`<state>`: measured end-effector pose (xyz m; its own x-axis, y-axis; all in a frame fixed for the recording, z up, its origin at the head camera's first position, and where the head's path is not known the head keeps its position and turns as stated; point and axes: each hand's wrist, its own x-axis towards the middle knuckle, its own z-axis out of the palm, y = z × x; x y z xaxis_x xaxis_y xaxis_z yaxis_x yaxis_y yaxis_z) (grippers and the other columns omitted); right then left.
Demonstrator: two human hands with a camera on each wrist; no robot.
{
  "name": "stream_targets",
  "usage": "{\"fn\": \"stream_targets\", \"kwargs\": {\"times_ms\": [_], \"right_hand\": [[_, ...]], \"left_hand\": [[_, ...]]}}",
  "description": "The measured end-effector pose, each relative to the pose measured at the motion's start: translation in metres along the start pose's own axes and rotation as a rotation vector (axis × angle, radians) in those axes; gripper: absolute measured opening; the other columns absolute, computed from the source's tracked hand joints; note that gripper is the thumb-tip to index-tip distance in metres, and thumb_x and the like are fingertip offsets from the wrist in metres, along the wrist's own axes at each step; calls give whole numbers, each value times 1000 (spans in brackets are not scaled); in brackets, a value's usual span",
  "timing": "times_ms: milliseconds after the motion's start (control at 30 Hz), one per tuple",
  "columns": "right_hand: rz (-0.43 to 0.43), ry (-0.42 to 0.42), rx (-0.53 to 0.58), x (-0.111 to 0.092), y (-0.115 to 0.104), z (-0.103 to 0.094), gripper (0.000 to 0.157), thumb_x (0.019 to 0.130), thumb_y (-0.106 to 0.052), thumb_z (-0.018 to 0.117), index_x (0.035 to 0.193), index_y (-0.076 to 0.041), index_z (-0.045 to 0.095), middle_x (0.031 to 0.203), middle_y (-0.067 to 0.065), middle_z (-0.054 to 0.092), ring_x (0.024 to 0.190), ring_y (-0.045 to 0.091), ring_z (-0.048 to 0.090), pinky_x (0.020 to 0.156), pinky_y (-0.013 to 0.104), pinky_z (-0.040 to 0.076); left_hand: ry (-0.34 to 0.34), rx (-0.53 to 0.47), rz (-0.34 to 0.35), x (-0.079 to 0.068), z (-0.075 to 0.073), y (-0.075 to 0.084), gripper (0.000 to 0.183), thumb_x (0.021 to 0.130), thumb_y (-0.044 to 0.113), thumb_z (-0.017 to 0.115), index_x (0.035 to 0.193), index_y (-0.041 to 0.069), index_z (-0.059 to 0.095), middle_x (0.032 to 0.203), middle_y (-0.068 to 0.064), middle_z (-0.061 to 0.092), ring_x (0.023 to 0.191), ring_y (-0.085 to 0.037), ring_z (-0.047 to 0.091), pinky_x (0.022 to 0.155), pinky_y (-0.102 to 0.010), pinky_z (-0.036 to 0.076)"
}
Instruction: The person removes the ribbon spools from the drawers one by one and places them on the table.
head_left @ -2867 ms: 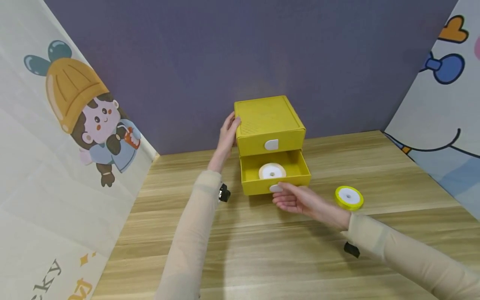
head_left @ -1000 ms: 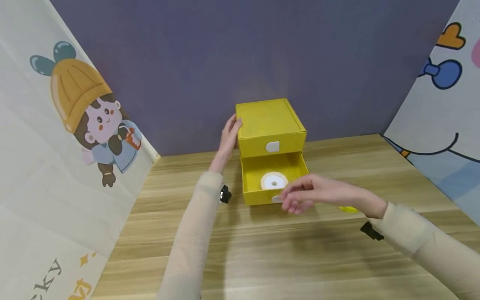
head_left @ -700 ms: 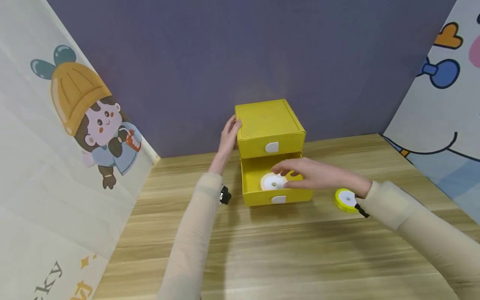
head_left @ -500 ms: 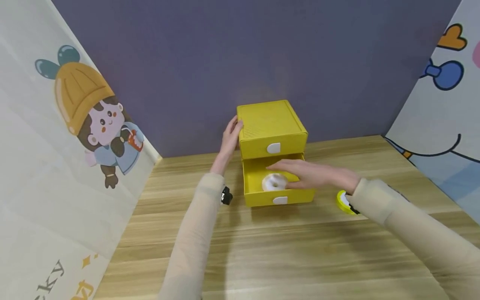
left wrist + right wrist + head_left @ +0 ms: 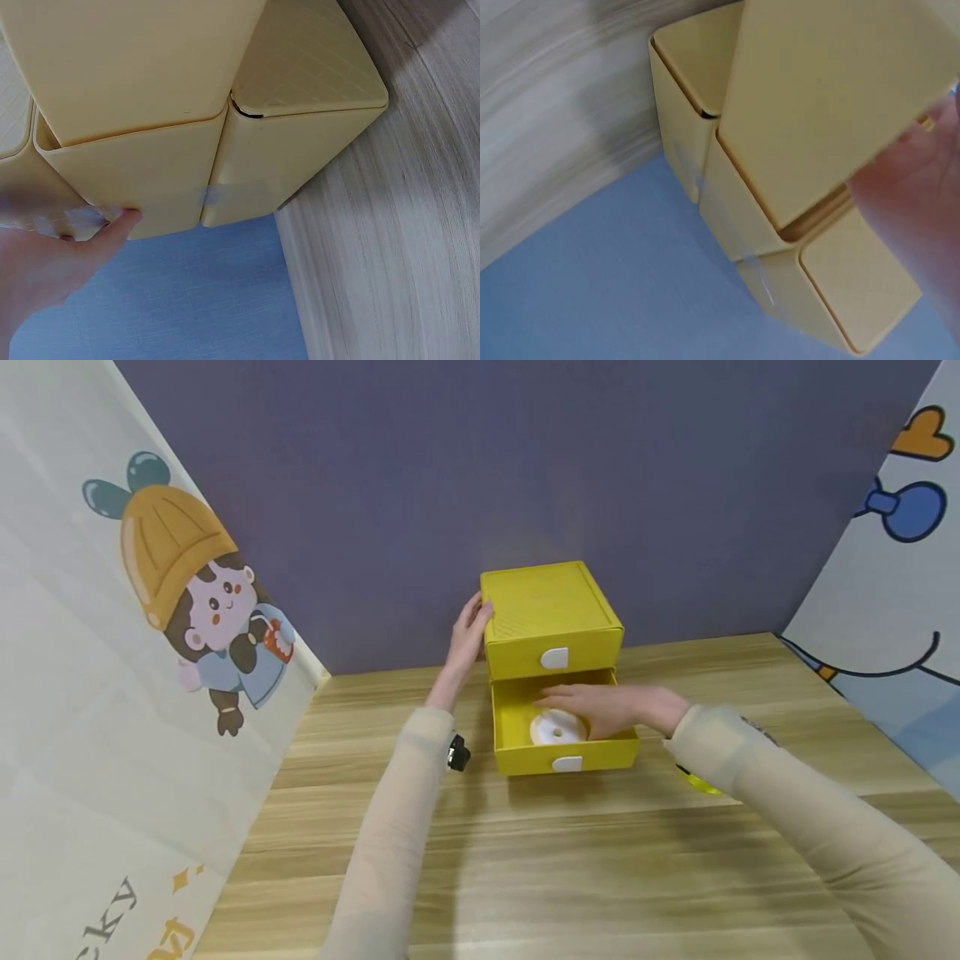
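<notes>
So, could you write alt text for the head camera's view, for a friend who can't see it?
A person's right hand reaches into an open yellow drawer, at a white spool with a center hole. The left hand touches the side of the yellow box on a wooden table before a purple wall.

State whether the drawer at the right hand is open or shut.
Open: the drawer juts out past the upper drawer, and a white spool shows inside.
</notes>
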<state>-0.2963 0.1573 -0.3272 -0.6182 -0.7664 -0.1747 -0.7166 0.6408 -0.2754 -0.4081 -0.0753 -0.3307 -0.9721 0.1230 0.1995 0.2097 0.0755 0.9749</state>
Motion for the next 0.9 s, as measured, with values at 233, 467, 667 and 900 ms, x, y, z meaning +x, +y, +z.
{"fn": "stream_targets", "kwargs": {"times_ms": [233,467,667,900], "right_hand": [[39,-62,-4,6,3,9,67,91,7,51,155,-5,32,161,24,27,149,43,26,121,58,27],[14,-50,0,6,3,10,67,88,14,50,152,0,34,158,23,33,147,42,31,121,57,28],[-12,12,17,4,1,11,66,87,14,54,149,6,35,153,23,41,142,40,39,118,55,34],[-17,76,9,3,1,10,64,88,7,62,147,4,39,141,19,52,127,33,54,107,49,47]], "left_hand": [[14,19,16,-1,3,-1,66,101,50,49,157,20,30,161,-1,36,146,-20,38,124,-36,29],[9,7,20,0,3,0,64,103,45,49,157,18,29,161,-3,35,146,-22,39,124,-39,29],[7,5,16,-1,3,0,64,103,45,48,158,18,29,161,-3,35,145,-22,40,123,-39,30],[17,-1,10,0,1,-2,64,102,45,49,157,18,29,161,-3,35,145,-22,41,124,-39,29]]}}
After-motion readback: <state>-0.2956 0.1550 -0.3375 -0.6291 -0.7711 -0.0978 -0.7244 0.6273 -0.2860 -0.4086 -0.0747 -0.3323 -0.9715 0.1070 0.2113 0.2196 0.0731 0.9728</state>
